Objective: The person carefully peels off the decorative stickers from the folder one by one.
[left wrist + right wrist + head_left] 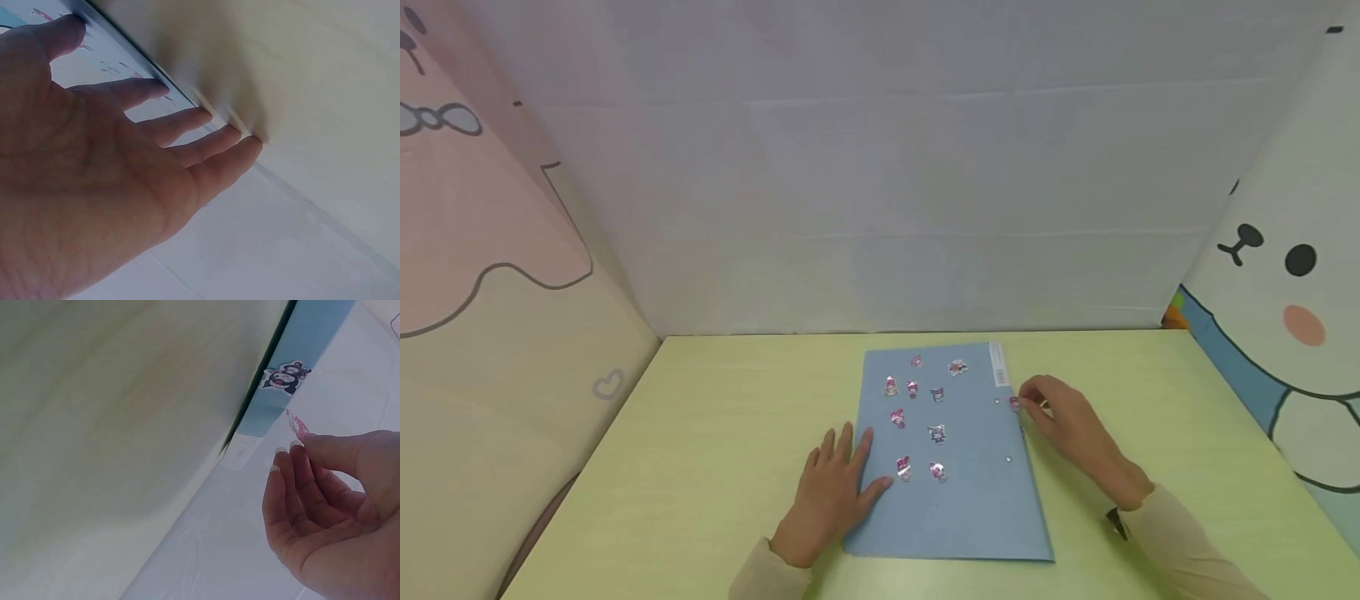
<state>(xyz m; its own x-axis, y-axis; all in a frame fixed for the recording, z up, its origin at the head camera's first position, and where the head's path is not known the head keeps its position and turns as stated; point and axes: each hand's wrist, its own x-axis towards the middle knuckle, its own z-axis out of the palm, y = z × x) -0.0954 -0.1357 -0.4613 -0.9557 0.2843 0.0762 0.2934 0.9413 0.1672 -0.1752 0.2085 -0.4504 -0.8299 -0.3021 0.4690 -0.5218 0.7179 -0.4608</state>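
A blue file folder (973,508) lies flat on the table, with several small cartoon stickers (937,433) spread over its cover. My right hand (1067,421) is at the folder's right edge, pinching a pink sticker (297,425) between thumb and fingertips. On the folder's spine, in the right wrist view, sits a black-and-white cartoon sticker (286,377). My left hand (829,492) rests at the folder's left edge, fingers straight and spread, the thumb on the cover near a pink sticker (903,468).
The pale yellow-green table (737,417) surrounds the folder. A white label (998,364) is at the folder's top right corner, and two small round studs (1009,458) sit near its right edge. A white sheet (880,208) hangs behind; printed cartoon panels (1285,333) flank the table.
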